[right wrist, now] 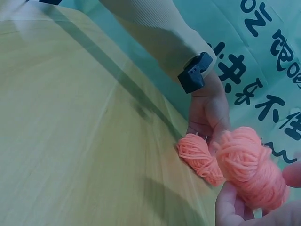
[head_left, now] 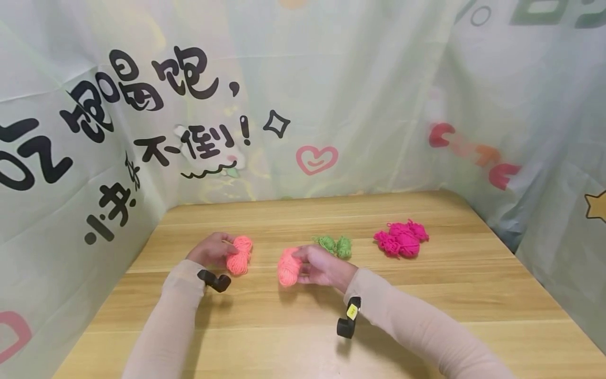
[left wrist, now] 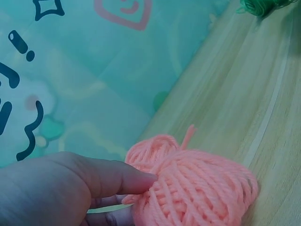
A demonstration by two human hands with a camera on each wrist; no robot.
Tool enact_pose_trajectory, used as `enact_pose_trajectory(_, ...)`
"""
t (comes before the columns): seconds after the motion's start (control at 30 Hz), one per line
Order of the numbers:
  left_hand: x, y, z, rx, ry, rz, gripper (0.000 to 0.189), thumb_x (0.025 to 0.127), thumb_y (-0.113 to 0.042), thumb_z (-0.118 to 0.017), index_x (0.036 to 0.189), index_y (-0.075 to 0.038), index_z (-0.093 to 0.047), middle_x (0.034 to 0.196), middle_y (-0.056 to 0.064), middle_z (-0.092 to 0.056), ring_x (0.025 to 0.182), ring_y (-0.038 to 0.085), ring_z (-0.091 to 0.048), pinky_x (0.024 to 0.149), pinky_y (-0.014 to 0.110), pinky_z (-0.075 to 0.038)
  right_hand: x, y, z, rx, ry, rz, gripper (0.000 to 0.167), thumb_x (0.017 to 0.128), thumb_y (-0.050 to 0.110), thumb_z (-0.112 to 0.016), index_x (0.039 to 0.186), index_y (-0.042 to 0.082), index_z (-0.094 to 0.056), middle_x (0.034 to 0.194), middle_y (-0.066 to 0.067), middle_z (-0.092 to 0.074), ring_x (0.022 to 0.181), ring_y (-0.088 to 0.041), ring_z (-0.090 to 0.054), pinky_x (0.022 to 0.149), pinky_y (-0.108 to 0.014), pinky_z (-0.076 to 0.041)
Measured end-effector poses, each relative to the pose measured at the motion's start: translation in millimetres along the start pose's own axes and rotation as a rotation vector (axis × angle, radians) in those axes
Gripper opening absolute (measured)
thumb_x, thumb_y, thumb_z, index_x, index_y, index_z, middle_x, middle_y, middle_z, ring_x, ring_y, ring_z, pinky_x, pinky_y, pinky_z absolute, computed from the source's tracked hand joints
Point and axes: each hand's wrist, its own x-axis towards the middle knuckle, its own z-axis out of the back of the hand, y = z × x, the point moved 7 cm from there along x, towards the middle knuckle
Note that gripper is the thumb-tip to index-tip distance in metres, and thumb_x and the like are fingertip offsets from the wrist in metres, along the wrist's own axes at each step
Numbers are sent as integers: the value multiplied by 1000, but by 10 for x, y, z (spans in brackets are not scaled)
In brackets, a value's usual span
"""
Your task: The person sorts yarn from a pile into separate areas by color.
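Note:
Two coral-pink skeins of yarn are in the hands. My left hand [head_left: 214, 249] holds the left coral skein [head_left: 240, 256], its thumb pressed on the strands near the skein's narrow middle in the left wrist view. My right hand [head_left: 322, 267] grips the right coral skein [head_left: 288, 267] between thumb and fingers, above its shadow on the table. In the right wrist view the right skein [right wrist: 251, 167] partly overlaps the left skein [right wrist: 200, 158] behind it. A short loose yarn end [left wrist: 189, 136] sticks up from the left skein.
Behind the right hand lies a green yarn bundle [head_left: 344, 247], partly covered by that hand. Farther right sits a magenta yarn bundle [head_left: 402, 239]. The wooden table [head_left: 265, 326] meets a printed cloth [head_left: 369, 105] at the back and sides. A small black camera is strapped to each wrist.

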Motion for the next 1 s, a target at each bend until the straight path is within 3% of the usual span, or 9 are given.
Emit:
enact_pose_trajectory(0.33,3,16,-6,-19,1,5,30,90,-1,-58,115,11,-47,95,16,-62,73,18,-62,65,32,-54,98,-8,-20,67,-10,-30,35,95,7,-50,129,-4,-47,113,-16,-50,99,-26,-52,89,-40,-50)
enact_pose_trajectory(0.63,19,57,-4,-61,-8,38,31,90,0,-57,116,9,-44,97,18,-60,73,19,-61,64,32,-53,208,-13,-21,90,-18,-33,30,95,8,-50,123,-1,-48,109,-14,-49,90,-21,-52,77,-33,-52)
enact_pose_trajectory(0.87,2,34,-12,9,-18,31,29,89,-2,-59,114,9,-49,94,16,-59,71,19,-59,63,31,-52,306,-29,-3,174,-44,-47,36,94,8,-52,128,0,-43,113,-15,-47,95,-23,-51,81,-34,-52)
enact_pose_trajectory(1.0,-3,27,-24,3,-17,33,26,90,-1,-57,113,9,-48,95,17,-59,72,19,-59,63,31,-52,363,-48,2,233,-55,-66,34,94,11,-52,126,2,-43,112,-15,-46,96,-25,-50,81,-34,-51)
